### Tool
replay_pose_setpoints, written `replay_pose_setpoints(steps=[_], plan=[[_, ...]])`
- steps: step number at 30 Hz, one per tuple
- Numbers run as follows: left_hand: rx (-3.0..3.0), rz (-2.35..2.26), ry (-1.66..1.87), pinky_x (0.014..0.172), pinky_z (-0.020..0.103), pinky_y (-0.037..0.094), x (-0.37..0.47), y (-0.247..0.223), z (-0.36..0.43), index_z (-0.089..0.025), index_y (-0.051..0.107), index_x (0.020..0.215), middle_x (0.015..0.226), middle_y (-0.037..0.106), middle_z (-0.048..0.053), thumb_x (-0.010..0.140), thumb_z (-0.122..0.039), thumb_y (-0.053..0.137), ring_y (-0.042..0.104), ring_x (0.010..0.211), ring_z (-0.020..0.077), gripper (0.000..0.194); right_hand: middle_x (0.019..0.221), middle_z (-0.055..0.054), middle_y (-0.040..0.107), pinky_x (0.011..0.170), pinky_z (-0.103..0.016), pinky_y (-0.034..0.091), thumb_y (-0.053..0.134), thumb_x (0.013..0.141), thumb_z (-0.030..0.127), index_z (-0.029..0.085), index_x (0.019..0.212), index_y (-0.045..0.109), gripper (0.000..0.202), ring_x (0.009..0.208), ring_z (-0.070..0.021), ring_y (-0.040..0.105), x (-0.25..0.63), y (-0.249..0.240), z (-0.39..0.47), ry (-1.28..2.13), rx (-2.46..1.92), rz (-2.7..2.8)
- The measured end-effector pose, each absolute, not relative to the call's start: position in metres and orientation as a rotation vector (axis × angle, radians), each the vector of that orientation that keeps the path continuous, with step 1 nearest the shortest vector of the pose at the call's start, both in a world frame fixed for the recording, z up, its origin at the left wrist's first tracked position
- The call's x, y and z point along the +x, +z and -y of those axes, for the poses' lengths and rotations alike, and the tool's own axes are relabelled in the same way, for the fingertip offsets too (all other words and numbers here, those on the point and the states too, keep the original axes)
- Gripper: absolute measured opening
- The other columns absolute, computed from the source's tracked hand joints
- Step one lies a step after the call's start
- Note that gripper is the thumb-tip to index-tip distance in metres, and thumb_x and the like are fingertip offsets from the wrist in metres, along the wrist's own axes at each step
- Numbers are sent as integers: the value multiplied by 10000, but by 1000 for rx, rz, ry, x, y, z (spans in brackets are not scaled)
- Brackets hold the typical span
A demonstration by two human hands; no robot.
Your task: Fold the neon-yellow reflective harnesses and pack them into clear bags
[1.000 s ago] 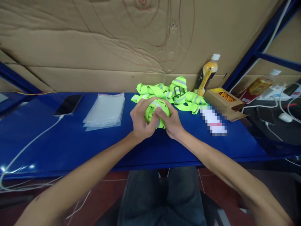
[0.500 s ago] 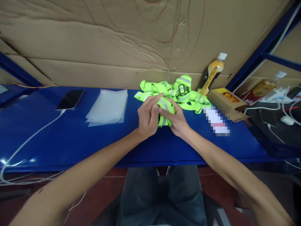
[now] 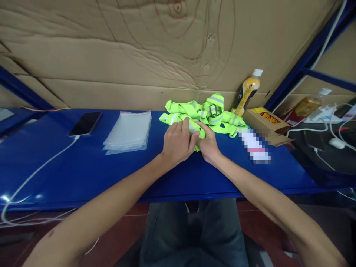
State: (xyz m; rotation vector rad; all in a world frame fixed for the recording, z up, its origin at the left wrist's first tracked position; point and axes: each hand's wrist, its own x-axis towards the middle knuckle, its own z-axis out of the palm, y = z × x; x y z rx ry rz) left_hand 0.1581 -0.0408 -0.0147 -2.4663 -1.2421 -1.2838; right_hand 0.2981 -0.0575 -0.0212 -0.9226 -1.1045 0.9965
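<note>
Left hand (image 3: 178,142) and right hand (image 3: 209,144) are clamped together on a neon-green strap bundle (image 3: 198,129), over the middle of the blue table (image 3: 111,174); whether the bundle rests on it cannot be told. Just beyond the hands sprawls a heap of matching straps (image 3: 182,107) with grey stripes. To the left lies a stack of clear plastic bags (image 3: 129,129). At the right sits an open cardboard box (image 3: 255,118), with a yellow bottle (image 3: 248,91) just beside it. Farther left lies a phone (image 3: 85,123).

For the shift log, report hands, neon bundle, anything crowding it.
Left hand and right hand both holding neon bundle. Bundle partly hidden by them. More neon strapping piled close behind; plastic bags off left.
</note>
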Motion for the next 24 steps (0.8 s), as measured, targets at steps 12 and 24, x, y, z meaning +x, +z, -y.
replay_pose_setpoints(steps=[12, 24], plan=[[-2593, 1169, -1514, 991, 429, 565, 149, -7, 35, -145, 656, 1547, 1340, 795, 189, 1165, -537, 316, 766, 1140, 318, 644, 1298, -4, 808, 1281, -469, 480, 906, 824, 605, 320, 1150, 834, 439, 1374, -277, 683, 292, -8, 63, 1078, -828, 1092], [-2507, 1331, -1764, 709, 334, 446, 152, -2, 34, -220, 771, 1122, 834, 751, 37, 1102, -364, 493, 644, 677, 212, 313, 1211, 15, 831, 1226, -462, 519, 852, 874, 464, 328, 1054, 853, 226, 1275, -266, 723, 292, -5, 64, 954, -827, 1165]])
